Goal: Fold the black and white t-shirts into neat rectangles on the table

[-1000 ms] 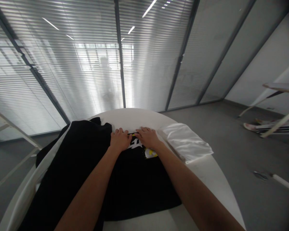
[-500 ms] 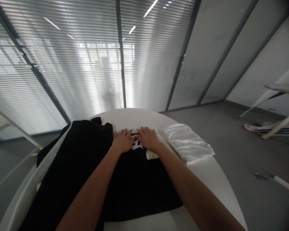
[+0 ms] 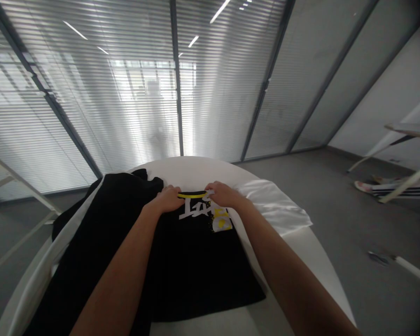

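Observation:
A black T-shirt (image 3: 203,270) with a white and yellow print lies flat on the white table, its far edge showing a yellow band. At the far left corner of that edge, my left hand (image 3: 168,199) has its fingers closed on the fabric. My right hand (image 3: 223,193) pinches the far right corner, beside the print. Between the hands the yellow band and white lettering are uncovered. Some fingertips are hidden under or behind the cloth.
A large black cloth (image 3: 91,242) with a white strip covers the table's left side. White shiny fabric (image 3: 276,205) lies at the right. The round white table (image 3: 192,170) faces a glass wall with blinds (image 3: 136,112). Another person's feet (image 3: 366,187) show at far right.
Both hands lay flat together on the print; they have moved apart to the T-shirt's far corners and closed on its edge. The yellow band and lettering are now exposed.

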Action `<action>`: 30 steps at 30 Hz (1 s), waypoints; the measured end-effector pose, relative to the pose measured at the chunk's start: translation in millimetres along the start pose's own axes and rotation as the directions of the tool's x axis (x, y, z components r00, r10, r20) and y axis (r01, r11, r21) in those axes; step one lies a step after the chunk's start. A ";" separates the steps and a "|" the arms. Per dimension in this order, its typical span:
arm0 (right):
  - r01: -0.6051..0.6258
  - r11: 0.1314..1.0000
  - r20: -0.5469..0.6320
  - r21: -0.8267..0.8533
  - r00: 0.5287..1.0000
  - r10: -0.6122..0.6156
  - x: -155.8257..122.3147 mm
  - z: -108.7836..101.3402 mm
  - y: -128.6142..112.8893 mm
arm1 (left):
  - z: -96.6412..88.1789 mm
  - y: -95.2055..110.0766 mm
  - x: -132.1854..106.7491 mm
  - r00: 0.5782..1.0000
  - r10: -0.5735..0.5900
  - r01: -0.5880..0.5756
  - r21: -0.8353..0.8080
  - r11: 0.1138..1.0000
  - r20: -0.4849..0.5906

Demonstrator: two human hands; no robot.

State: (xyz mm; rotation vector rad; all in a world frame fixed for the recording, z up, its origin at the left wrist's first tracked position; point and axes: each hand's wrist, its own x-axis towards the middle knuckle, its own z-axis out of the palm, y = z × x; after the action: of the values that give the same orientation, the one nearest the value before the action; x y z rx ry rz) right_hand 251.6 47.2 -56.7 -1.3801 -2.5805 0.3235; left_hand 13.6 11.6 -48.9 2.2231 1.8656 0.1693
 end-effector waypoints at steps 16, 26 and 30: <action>0.117 0.989 -0.329 0.095 0.941 -0.080 -7.1 -39.7 -4.6 | -38.5 10.6 -12.2 0.937 0.074 -0.102 -0.065 0.993 -0.341; 0.096 0.918 -0.090 0.385 0.994 -0.066 -40.3 -93.4 -24.3 | -88.0 21.0 -50.3 0.975 0.214 -0.220 -0.300 0.928 -0.052; 0.071 0.884 0.160 0.462 0.974 -0.162 -59.9 -114.4 -35.2 | -104.3 28.0 -65.7 0.929 0.279 -0.186 -0.342 0.921 0.245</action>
State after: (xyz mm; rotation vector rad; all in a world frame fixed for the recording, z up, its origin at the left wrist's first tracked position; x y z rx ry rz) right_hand 287.7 -10.6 58.5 -1.0611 -2.4891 1.0143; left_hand 3.7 -46.5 62.9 2.1093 1.3155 0.1578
